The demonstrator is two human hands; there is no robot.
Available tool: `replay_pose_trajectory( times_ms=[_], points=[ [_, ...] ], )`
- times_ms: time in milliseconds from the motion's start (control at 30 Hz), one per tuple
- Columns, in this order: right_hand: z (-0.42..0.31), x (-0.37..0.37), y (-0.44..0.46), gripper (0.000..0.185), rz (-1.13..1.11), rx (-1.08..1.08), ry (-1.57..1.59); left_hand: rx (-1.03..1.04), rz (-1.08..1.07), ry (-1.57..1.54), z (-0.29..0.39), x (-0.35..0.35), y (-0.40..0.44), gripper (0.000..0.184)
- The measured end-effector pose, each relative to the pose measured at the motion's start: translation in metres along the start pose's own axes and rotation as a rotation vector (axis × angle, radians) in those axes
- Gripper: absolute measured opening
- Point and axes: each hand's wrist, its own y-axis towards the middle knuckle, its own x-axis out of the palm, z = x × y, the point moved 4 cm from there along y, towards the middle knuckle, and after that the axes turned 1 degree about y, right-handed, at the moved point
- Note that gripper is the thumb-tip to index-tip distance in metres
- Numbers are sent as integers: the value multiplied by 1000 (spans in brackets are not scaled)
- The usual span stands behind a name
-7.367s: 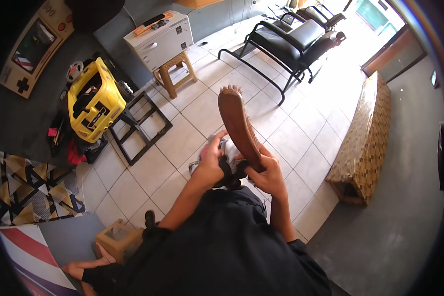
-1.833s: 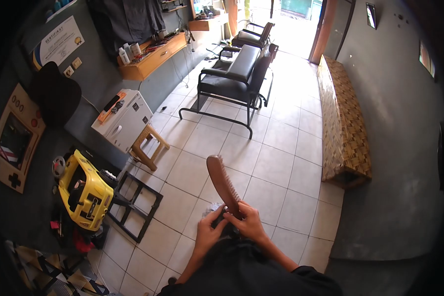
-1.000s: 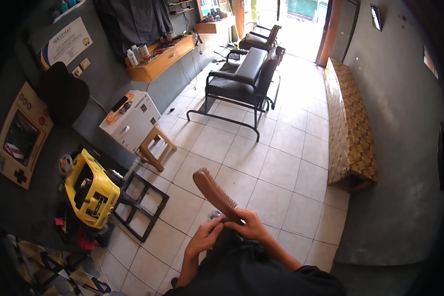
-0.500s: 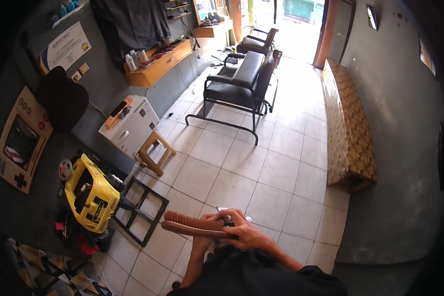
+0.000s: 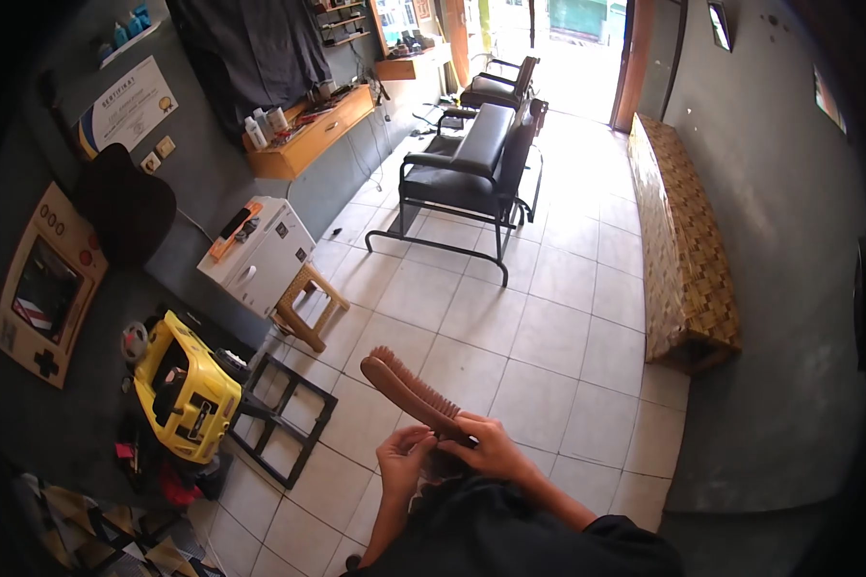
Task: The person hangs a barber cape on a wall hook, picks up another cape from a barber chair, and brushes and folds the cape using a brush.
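Lower centre: right hand clasped bristle brush, long axis up-left; left hand beside, I couldn't tell if pinching.

A yellow toy car stands near the left edge of the floor, next to a black metal frame. Farther up, a white cabinet rests on a stool. A woven-patterned box lines the right edge.

One brush, two black chairs — one yellow toy car, one stool, one woven-patterned bench.
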Motion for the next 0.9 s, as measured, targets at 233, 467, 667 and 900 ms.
replay_pose_trajectory(
  times_ms=[233,467,667,900],
  points=[
    [5,0,3,19,148,53,96,450,-155,-13,-5,18,-2,19],
    [1,-19,1,15,119,174,273,485,-169,726,-19,8,0,34],
    [-13,-20,-1,14,70,51,263,315,-378,946,-55,8,9,42],
    [7,-54,-1,14,355,127,247,463,-220,964,-22,-19,10,21]
  ],
)
